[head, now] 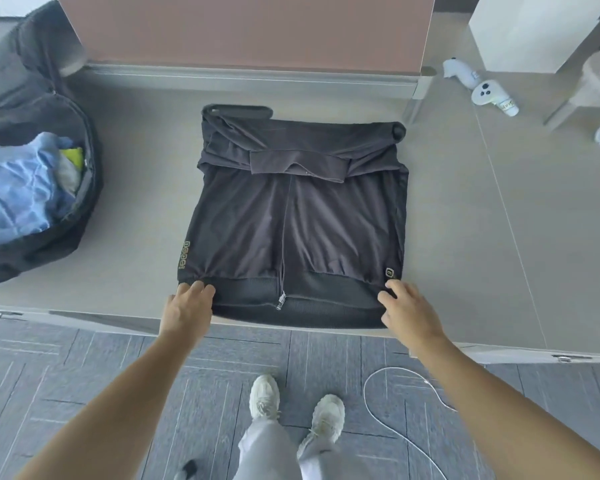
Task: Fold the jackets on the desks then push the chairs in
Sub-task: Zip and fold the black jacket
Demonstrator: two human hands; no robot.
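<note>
A dark jacket (291,220) lies flat on the grey table (136,202), zipped up, with its sleeves folded across the far part of the chest and its ribbed hem along the near edge of the table. The left hand (187,308) is at the near left corner of the hem, its fingers (198,289) curled close together onto the fabric and holding that corner. The right hand (407,313) is at the near right corner, and its fingers (394,289) are bent over the hem and gripping it just below a small gold logo. The zip pull sits between the two hands, apart from both.

On the left of the table is an open black backpack (32,98) with blue cloth inside. Two white controllers (485,91) lie at the far right. A white cable (395,372) loops on the floor near the person's pale shoes (264,396).
</note>
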